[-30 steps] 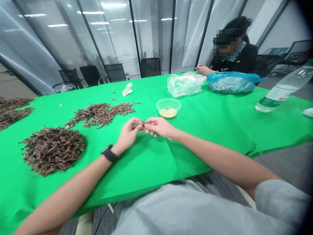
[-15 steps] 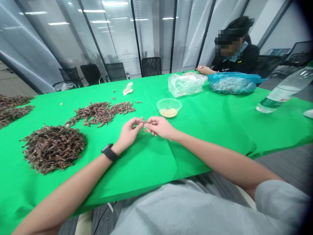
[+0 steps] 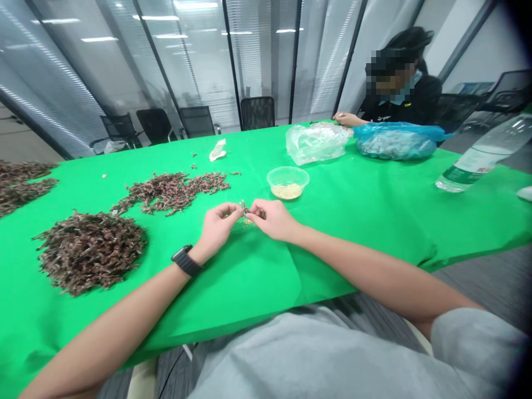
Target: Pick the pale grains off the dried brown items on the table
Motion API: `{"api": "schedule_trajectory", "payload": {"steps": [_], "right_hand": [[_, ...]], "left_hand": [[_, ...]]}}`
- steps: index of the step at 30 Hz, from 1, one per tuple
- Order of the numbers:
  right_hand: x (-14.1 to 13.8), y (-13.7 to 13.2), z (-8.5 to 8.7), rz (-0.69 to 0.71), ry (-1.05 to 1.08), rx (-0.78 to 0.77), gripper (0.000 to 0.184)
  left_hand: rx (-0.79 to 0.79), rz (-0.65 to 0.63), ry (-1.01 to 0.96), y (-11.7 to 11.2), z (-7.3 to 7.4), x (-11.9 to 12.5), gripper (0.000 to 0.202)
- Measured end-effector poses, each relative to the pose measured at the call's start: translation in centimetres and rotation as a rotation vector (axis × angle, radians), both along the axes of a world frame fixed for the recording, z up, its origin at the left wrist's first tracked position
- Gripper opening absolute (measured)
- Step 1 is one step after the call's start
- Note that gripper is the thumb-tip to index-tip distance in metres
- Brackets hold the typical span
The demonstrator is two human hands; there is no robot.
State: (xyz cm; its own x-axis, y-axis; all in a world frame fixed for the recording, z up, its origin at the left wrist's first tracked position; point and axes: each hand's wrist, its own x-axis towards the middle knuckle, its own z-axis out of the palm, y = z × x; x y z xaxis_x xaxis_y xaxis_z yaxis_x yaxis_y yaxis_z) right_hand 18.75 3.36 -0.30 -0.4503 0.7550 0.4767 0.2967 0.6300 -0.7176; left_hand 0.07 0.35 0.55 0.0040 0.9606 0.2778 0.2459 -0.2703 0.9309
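Observation:
My left hand point(image 3: 216, 228) and my right hand point(image 3: 275, 219) meet over the green cloth, both closed in a pinch. Between their fingertips is a small dried brown plant piece point(image 3: 244, 206), partly covered by the fingers. Under it lies a little scatter of yellowish grains point(image 3: 246, 222). Just beyond my right hand stands a clear plastic bowl point(image 3: 305, 180) with pale yellow grains in the bottom. To the left of my left hand spreads a loose heap of dried brown pieces point(image 3: 166, 193), and a bigger mound point(image 3: 91, 252) of them sits nearer me.
More dried pieces point(image 3: 25, 185) lie at the far left. A crumpled white paper point(image 3: 218, 150), a clear plastic bag point(image 3: 316, 145), a blue bag point(image 3: 394, 141) and a tilted-looking bottle point(image 3: 474, 166) are on the cloth. Another person point(image 3: 403, 83) sits at the far right.
My right hand has shifted slightly right, and its fingers are curled in more. The brown piece shows more clearly between the fingertips. My left hand has barely moved.

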Motion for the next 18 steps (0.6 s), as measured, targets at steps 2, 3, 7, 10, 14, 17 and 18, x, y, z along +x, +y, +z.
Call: {"api": "schedule_trajectory", "payload": {"steps": [2,3,7,10,14,17,18], "right_hand": [[0.06,-0.04,-0.02,0.002,-0.025,0.021,0.018],[0.09,-0.05,-0.03,0.002,-0.038,0.031,0.017],[0.12,-0.14,-0.03,0.002,-0.087,0.075,0.017],[0.07,-0.31,-0.01,-0.004,-0.098,0.079,0.017],[-0.03,-0.59,0.06,-0.001,-0.066,0.02,0.018],[-0.14,-0.73,0.18,0.002,-0.038,-0.029,0.02],[-0.17,-0.74,0.23,0.007,-0.028,-0.048,0.02]], "left_hand": [[-0.008,0.007,0.013,0.01,0.0,-0.07,0.027],[-0.01,0.01,0.024,0.02,0.0,-0.11,0.027],[-0.001,0.014,0.069,0.04,-0.04,-0.18,0.028],[0.006,0.01,0.087,0.08,-0.12,-0.16,0.029],[0.124,0.021,0.221,0.01,-0.09,-0.17,0.022],[0.286,0.028,0.394,-0.03,0.08,-0.46,0.016],[0.35,0.024,0.452,0.0,0.16,-0.63,0.014]]}}
